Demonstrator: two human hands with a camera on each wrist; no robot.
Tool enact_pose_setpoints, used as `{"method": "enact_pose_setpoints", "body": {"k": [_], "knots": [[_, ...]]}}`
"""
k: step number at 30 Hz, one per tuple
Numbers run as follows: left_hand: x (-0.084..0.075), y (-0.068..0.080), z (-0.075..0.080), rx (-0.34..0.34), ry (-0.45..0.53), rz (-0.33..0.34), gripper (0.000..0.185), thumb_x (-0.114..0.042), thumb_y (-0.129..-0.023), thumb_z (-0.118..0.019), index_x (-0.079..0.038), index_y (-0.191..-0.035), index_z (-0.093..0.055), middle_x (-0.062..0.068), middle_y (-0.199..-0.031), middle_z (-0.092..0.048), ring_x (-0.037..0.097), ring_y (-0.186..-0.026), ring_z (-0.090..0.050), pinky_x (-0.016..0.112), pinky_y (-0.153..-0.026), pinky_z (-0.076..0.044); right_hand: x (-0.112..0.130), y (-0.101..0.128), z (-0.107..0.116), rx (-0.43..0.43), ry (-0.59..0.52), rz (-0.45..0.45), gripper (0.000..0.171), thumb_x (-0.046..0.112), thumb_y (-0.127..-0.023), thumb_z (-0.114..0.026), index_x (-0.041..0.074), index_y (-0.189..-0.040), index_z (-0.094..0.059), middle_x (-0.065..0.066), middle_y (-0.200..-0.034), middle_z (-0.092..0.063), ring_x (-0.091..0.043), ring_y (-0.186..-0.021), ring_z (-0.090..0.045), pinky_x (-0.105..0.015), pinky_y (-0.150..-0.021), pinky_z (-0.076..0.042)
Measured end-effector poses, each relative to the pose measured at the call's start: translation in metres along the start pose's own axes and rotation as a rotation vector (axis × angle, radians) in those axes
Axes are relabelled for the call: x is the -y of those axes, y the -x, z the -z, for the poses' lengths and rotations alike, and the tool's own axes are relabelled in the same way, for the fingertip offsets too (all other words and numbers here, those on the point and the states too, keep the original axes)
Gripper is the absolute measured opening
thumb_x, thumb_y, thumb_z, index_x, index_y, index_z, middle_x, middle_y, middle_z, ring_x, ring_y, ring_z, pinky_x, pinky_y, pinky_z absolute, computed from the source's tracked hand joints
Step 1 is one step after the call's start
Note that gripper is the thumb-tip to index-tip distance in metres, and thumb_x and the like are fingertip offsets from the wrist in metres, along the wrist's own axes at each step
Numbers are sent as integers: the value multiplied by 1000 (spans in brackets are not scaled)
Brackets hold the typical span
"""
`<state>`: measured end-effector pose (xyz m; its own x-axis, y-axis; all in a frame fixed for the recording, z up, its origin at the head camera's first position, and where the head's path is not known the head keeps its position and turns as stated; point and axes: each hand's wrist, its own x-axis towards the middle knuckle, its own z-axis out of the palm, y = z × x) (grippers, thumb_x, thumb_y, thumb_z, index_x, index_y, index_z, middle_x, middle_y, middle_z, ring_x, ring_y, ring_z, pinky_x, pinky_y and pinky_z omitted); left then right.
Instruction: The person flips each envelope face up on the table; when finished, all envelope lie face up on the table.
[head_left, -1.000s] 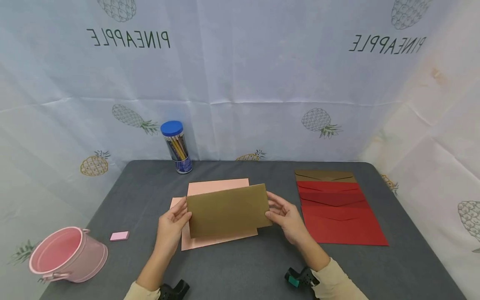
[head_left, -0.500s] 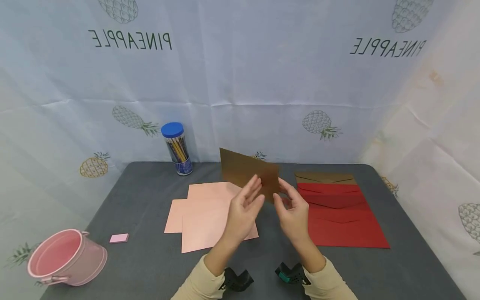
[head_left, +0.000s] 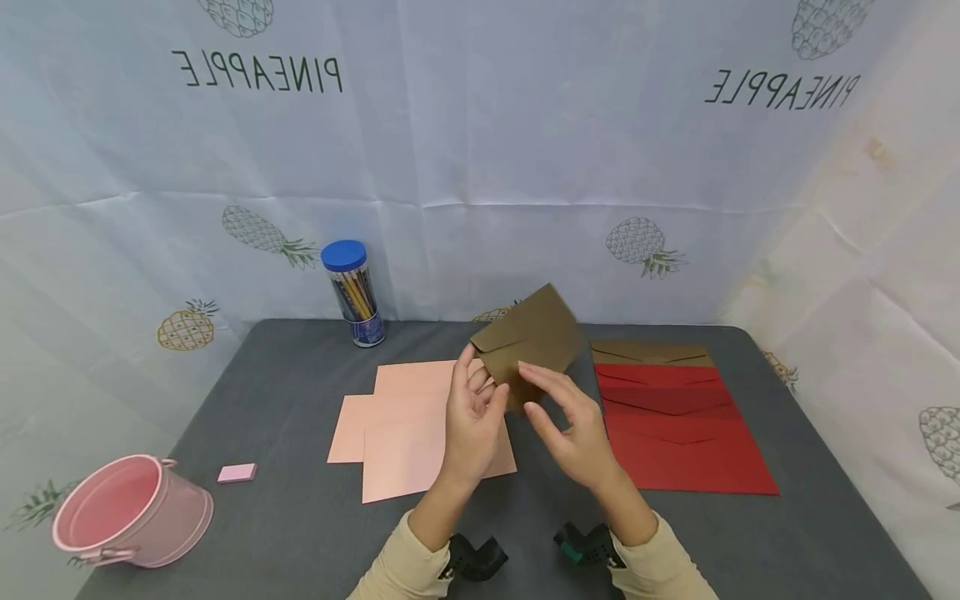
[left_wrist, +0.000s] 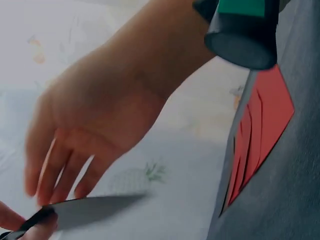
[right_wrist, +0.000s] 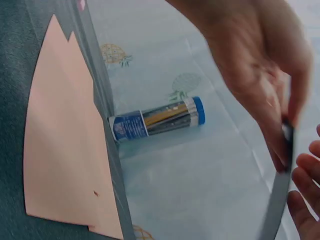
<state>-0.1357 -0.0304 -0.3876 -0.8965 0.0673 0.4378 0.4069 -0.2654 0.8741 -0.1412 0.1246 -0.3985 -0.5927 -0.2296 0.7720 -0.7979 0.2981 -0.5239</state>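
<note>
A brown envelope point(head_left: 534, 340) is held tilted in the air above the grey table point(head_left: 300, 533), with its flap side toward me. My left hand point(head_left: 483, 385) grips its lower left edge from below. My right hand point(head_left: 534, 392) reaches onto its lower front, with fingertips on the paper. In the right wrist view the right hand point(right_wrist: 282, 150) pinches the envelope's thin edge point(right_wrist: 277, 200), and the left fingers point(right_wrist: 305, 185) are beside it. In the left wrist view the left fingers point(left_wrist: 20, 225) pinch the envelope point(left_wrist: 95, 206) under the blurred right hand point(left_wrist: 90, 130).
Pink paper sheets point(head_left: 405, 433) lie under the hands. A fan of red envelopes point(head_left: 682, 433) lies to the right, with a brown one point(head_left: 648, 352) at its far end. A blue-capped pencil tube point(head_left: 354, 293) stands at the back. A pink bucket point(head_left: 131, 512) and a small pink pad point(head_left: 237, 473) are at the left.
The brown envelope rose from flat over the pink sheets and turned over to show its flap side. My left hand moved right, close beside the right hand.
</note>
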Motion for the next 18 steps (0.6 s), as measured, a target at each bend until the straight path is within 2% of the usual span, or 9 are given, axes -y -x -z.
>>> {"method": "enact_pose_setpoints", "body": {"k": [2,4,7,9,12,15,18], "knots": [[0,-3,7,-34,-25,22,70,5,-95,-46,-18,-152,-12,20,-135,-50,32,-112,-61,22,-76,-55,-5,-1,7,-23,-28,-44,48,-13,-79,-63,-4,-126,-57,-19,-127,-58,-16,-121,-54,-20,-100,-43],[0,-7,15,-61,-51,39,74,8,-93,-46,-23,-152,-13,19,-131,-54,31,-106,-64,19,-65,-53,-12,-2,16,-70,-49,-88,48,-18,-79,-61,-7,-125,-56,-23,-125,-58,-14,-120,-54,-20,-99,-43],[0,-12,25,-67,-81,54,72,11,-91,-45,-22,-150,-21,21,-127,-56,32,-104,-65,18,-59,-48,-24,-1,32,-148,-86,-158,49,-22,-79,-57,-10,-127,-53,-29,-127,-53,-13,-120,-51,-20,-99,-43],[1,-15,32,-51,-87,77,67,11,-91,-45,-20,-148,-28,22,-127,-56,33,-106,-64,19,-65,-52,-32,0,43,-196,-82,-207,49,-20,-81,-57,-10,-128,-51,-29,-130,-51,-12,-122,-49,-21,-100,-41],[4,-18,41,-18,-91,141,62,11,-92,-44,-20,-145,-36,20,-128,-56,33,-108,-63,25,-72,-56,-44,3,56,-224,-70,-330,48,-12,-86,-58,-6,-133,-49,-24,-138,-45,-11,-124,-44,-20,-101,-38],[9,-20,47,6,-69,225,61,11,-91,-44,-21,-143,-38,19,-127,-57,30,-106,-64,32,-77,-57,-55,8,65,-185,-102,-494,50,1,-91,-58,1,-139,-44,-17,-145,-39,-10,-128,-39,-14,-97,-37],[17,-22,52,42,-41,292,62,11,-90,-44,-20,-143,-38,22,-126,-56,26,-100,-66,32,-73,-57,-66,15,71,-124,-188,-617,53,9,-94,-58,5,-144,-38,-11,-150,-35,-7,-131,-35,-8,-95,-36]]}}
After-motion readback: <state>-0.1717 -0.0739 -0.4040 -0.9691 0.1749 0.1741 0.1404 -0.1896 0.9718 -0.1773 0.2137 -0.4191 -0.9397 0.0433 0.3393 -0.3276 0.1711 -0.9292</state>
